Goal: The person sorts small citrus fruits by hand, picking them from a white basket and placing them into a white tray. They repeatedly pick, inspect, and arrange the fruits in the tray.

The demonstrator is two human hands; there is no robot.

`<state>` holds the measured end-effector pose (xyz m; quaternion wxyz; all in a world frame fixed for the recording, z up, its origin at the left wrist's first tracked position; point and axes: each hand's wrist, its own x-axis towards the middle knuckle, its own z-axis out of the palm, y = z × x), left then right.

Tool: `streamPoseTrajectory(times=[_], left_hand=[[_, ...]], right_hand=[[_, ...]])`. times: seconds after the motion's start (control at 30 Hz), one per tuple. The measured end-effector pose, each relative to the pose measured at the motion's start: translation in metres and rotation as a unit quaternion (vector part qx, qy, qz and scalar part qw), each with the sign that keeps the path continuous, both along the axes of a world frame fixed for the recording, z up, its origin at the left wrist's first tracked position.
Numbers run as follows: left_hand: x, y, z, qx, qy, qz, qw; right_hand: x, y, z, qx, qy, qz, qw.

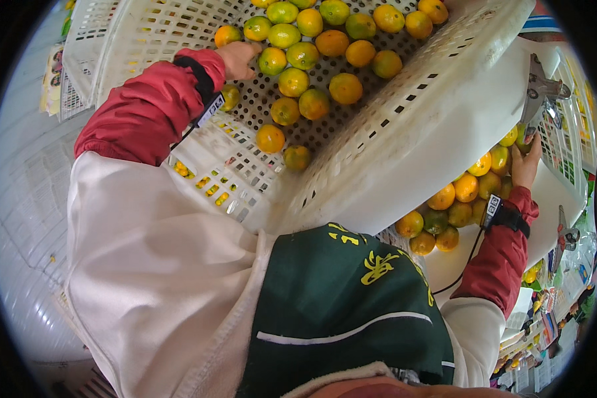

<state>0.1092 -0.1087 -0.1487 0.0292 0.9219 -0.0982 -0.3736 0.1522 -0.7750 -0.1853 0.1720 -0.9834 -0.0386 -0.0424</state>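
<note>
Many green-and-orange citrus fruits (346, 88) lie on the perforated floor of a large white plastic crate (378, 124). At the crate's left part is my left hand (240, 59), beside a yellow-green fruit; whether its fingers grip anything is unclear. On the right, beyond the crate's wall, a second group of citrus fruits (465, 188) is piled in a white container. My right hand (527, 159) reaches to the far end of that pile, its fingers around a dark green citrus fruit (525, 139). Red sleeves with black wrist straps cover both forearms.
The tall slotted crate wall stands between the two groups of fruit. Metal clips (545, 89) sit on the right container's edge. More white slotted crates (82, 45) stand at the upper left. Stalls with fruit and people appear at the far right. A cable hangs from the right wrist.
</note>
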Motion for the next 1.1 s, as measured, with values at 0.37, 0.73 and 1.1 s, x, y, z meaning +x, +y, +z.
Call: streamPoseTrajectory(times=[0.37,0.73,1.1], left_hand=[[0.012,-0.036,-0.004,-0.240,-0.104,-0.167,0.951],[-0.083,-0.052,-0.050,0.073,0.323,-0.120,0.936],[0.003,-0.056,0.049,-0.092,0.307,-0.018,0.947]], right_hand=[[-0.081,0.003,0.091,0.299,0.175,-0.089,0.934],[-0.149,0.073,0.135,0.349,0.240,-0.025,0.906],[-0.172,0.102,0.172,0.392,0.203,-0.012,0.897]])
